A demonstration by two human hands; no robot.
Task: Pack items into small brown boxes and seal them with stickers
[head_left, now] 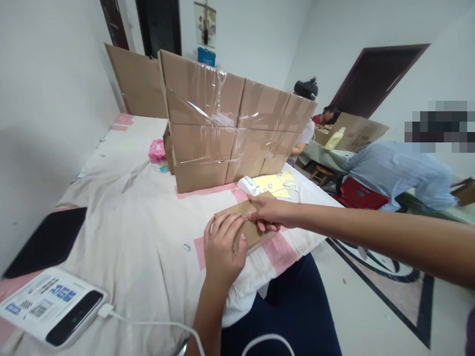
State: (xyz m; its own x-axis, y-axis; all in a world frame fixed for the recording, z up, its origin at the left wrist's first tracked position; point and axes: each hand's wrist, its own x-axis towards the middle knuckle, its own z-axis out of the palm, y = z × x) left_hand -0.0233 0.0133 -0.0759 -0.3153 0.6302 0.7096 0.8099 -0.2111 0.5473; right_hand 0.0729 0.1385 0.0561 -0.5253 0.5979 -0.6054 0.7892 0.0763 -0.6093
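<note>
A flat piece of brown cardboard [249, 228] lies on the cloth-covered table [141, 232] near its front edge. My left hand [221, 249] rests on its near end, fingers laid flat on top and curled at the edge. My right hand [270, 212] comes in from the right and grips its far edge, fingers closed over it. Just behind it lie a small white device [248, 185] and a yellow sheet [276, 183] with several small pieces on it.
A tall taped cardboard screen [222, 123] stands across the table. A pink packet [157, 151] sits at its left. A power bank [52, 306] with a white cable and a black tablet [46, 242] lie at near left. Other people work at tables on the right.
</note>
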